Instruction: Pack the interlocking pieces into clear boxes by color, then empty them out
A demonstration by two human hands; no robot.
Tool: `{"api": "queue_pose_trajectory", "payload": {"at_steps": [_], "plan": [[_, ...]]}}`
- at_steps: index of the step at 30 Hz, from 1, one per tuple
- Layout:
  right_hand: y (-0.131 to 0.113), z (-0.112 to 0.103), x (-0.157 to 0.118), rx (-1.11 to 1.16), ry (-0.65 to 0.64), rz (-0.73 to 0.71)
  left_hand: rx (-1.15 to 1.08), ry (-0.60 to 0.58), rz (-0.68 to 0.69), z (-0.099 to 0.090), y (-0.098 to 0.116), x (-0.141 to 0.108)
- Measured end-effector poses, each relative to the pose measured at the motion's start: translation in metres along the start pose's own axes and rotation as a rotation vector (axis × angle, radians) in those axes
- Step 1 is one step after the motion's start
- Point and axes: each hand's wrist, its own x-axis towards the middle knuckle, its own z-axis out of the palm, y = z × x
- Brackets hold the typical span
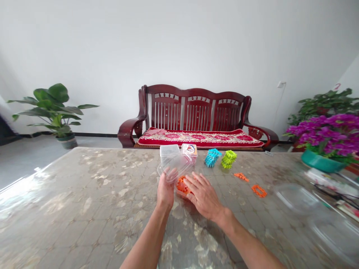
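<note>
My left hand (pixel 166 190) grips a clear plastic lid (pixel 179 167), which is tilted up in front of the boxes. Just right of it stands a small clear tub holding orange plastic pieces (pixel 181 184). My right hand (pixel 203 196) lies over the tub's right side with its fingers stretched out; whether it touches the pieces I cannot tell. Behind the lid are a translucent box (pixel 169 150) and a box with a printed label (pixel 190 149). A blue stack of linked pieces (pixel 212 157) and a green one (pixel 229 159) stand to the right.
Two flat orange pieces, one farther (pixel 241 176) and one nearer (pixel 258 191), lie on the patterned table (pixel 92 201). Clear plastic lids (pixel 298 198) rest at the right, near a teal flowerpot (pixel 322 161) with purple flowers. A wooden bench (pixel 196 110) is beyond the table.
</note>
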Motion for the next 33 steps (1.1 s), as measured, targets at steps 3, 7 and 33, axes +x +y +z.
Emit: {"api": "queue_pose_trajectory", "payload": {"at_steps": [3, 7, 33], "plan": [[-0.001, 0.006, -0.002, 0.049, -0.082, -0.028, -0.001, 0.007, 0.000, 0.000, 0.001, 0.000], [-0.002, 0.013, -0.002, 0.125, -0.097, 0.003, 0.022, 0.007, 0.009, 0.000, 0.002, 0.000], [0.011, 0.023, 0.004, 0.064, 0.096, 0.179, 0.035, -0.037, 0.013, -0.001, -0.002, -0.001]]}}
